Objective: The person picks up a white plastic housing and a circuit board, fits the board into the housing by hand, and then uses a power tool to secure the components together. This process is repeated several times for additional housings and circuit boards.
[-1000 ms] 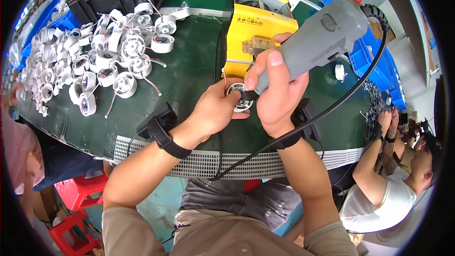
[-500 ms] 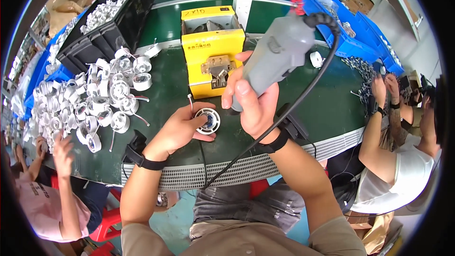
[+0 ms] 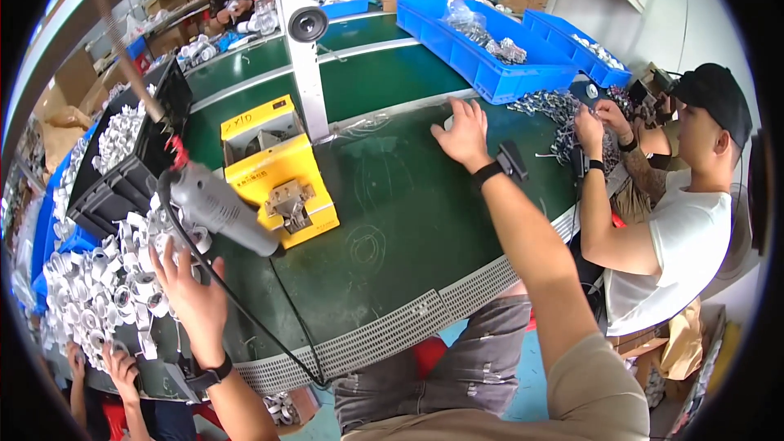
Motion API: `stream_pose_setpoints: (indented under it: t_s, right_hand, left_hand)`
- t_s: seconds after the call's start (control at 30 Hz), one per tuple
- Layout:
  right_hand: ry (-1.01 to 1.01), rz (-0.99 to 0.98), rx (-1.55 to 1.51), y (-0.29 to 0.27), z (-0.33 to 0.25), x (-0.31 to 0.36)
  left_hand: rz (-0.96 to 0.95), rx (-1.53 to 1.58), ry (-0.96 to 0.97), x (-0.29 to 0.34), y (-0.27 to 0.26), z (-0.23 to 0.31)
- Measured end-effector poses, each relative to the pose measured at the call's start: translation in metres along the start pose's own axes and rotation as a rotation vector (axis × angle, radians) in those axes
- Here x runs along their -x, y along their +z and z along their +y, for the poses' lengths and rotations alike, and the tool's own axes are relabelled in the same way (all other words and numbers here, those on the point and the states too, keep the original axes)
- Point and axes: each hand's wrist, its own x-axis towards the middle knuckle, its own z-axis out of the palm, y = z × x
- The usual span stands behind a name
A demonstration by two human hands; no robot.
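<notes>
My left hand (image 3: 193,298) is open, fingers spread, at the right edge of a heap of small white round housings (image 3: 98,298). Nothing shows in its grasp. My right hand (image 3: 464,137) reaches across to the far side of the green table, fingers curved over a white round part (image 3: 447,122) that is mostly hidden beneath it. A grey electric screwdriver (image 3: 222,206) hangs tilted from a red hook and coil. Its lower end comes close to the front of a yellow screw feeder (image 3: 282,188), and its black cable passes by my left hand.
A black crate (image 3: 135,188) of white parts stands behind the heap. Blue bins (image 3: 490,73) hold parts at the far right, beside a heap of wired pieces (image 3: 555,114). A white post (image 3: 306,73) rises behind the feeder. Co-workers sit at right, at left and across.
My right hand has let go of the screwdriver, which now hangs to the left, and has moved to the far side. My left hand no longer holds the white ring-shaped part and has moved left.
</notes>
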Motion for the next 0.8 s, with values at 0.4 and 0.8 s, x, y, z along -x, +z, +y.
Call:
stream_pose_setpoints:
  t_s: [0.4,0.8]
  right_hand:
    - [-0.072,-0.608,-0.876,-0.098,-0.096,0.048]
    - [-0.13,-1.453,-1.663,-0.104,-0.204,0.086]
  left_hand:
    - [-0.81,0.781,0.382,0.002,-0.023,0.043]
    - [0.06,0.483,0.528,0.043,0.002,0.071]
